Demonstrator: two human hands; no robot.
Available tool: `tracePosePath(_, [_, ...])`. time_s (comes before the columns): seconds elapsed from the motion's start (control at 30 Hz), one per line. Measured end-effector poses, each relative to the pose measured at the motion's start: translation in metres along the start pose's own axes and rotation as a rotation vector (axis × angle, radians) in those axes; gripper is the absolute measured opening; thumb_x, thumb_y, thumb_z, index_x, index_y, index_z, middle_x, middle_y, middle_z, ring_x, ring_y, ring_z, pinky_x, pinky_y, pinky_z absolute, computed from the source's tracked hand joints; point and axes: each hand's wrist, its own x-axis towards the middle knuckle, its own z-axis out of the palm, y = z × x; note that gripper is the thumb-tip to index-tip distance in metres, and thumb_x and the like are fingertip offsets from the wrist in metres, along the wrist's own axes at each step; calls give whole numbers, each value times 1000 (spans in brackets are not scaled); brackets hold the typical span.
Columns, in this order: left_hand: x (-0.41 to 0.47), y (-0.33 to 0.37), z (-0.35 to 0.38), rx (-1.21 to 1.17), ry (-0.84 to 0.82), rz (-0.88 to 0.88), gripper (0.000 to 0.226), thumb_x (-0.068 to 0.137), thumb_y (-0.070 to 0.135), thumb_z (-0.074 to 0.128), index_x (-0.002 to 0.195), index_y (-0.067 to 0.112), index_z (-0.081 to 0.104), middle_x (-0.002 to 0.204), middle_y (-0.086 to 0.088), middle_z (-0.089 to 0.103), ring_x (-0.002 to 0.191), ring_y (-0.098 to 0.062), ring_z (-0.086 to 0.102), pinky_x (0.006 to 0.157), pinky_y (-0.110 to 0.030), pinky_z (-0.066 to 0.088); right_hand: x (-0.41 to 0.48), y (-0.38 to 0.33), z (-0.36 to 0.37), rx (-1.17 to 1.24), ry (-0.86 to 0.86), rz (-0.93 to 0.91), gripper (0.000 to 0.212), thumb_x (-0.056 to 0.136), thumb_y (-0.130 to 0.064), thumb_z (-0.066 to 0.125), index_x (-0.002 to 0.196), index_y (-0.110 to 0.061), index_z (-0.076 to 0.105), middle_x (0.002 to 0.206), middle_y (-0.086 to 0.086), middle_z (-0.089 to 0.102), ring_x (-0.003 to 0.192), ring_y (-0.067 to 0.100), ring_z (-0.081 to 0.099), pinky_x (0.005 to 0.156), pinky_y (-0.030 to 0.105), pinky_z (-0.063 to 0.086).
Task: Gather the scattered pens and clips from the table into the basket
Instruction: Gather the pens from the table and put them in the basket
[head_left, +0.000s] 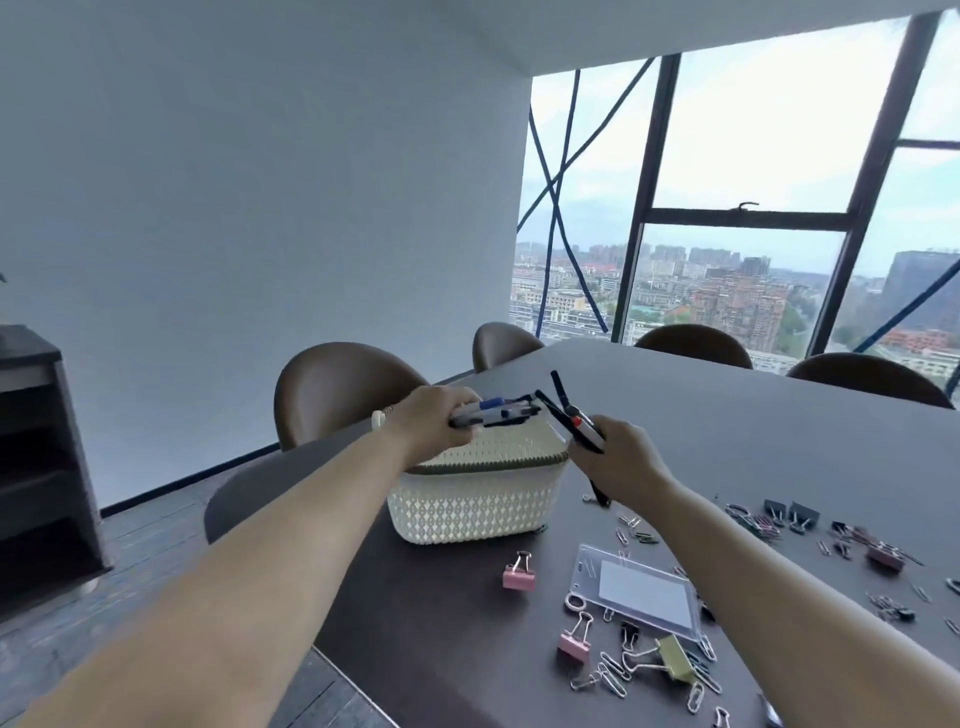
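Observation:
A cream woven basket stands on the dark table. My left hand hovers over its left rim, closed around a bundle of pens with blue and grey barrels lying level. My right hand is at the basket's right rim, gripping several black pens that fan upward, one with a red band. Binder clips lie loose on the table: a pink one in front of the basket, another pink one, a green one. Paper clips are strewn near them.
A clear badge holder lies among the clips. More black and dark binder clips are spread at the right. Brown chairs ring the table; a dark shelf unit stands at left. The table's left edge is close to the basket.

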Motion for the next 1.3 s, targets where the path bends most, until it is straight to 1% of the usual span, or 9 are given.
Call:
tracePosePath(0.1, [24,-1,12,25,-139,-148,20,77,20,69,66,18,53,68,5,52,74,-18,53,65,-28,37,3,12,-12,-13,35,34,25,82,-15,55,60,-16,44,54,1,47,47,18,42,44,27,33])
tracePosePath(0.23, [30,-13,17,-3,-243,-245,53,73,40,74,116,12,60,105,2,64,101,-14,61,92,-28,46,6,28,-16,-16,43,59,17,81,-14,55,65,-10,48,55,3,48,51,21,41,49,29,32])
tracePosePath(0.37, [20,-19,21,72,-170,-284,83,67,62,67,133,16,43,134,-6,48,123,-21,48,106,-37,38,4,22,1,37,-12,48,27,82,-13,54,58,-18,41,52,0,45,47,19,43,48,27,34])
tracePosePath(0.53, [-3,-16,16,145,102,-98,69,67,83,21,73,20,50,77,4,54,71,-12,52,64,-27,37,2,13,16,56,-47,27,26,81,-14,55,60,-18,41,54,-1,47,50,20,46,52,29,36])
tracePosePath(0.6, [-21,-22,14,232,38,-1,75,58,90,1,54,24,38,57,9,43,57,-8,43,64,-28,30,3,10,14,49,-34,18,29,80,-14,57,56,-18,39,53,-1,45,48,18,42,51,28,34])
tracePosePath(0.77, [-47,-57,22,403,150,158,61,66,78,33,56,22,54,61,14,52,83,-13,50,106,-51,25,22,-31,15,26,-49,-165,26,84,-22,56,62,-23,43,61,2,55,53,19,48,52,30,37])
tracePosePath(0.93, [-67,-76,28,220,380,96,71,62,86,34,61,21,61,72,12,52,88,-13,51,98,-57,33,46,-72,37,-180,-234,-311,14,90,-28,54,94,-15,57,81,3,61,67,21,54,59,30,39])
tracePosePath(1.1, [-72,-84,28,176,396,181,64,70,81,37,65,19,53,73,10,52,78,-13,49,76,-31,44,52,-61,71,-393,-448,-223,42,71,-60,65,71,-23,45,74,-7,51,76,19,51,68,33,40])
tracePosePath(1.3, [-68,-89,31,251,416,213,47,69,68,49,63,22,42,68,5,52,74,-18,52,72,-21,36,50,-51,68,-270,-511,-163,62,86,-68,21,136,-34,35,146,-2,40,137,21,31,113,49,22])
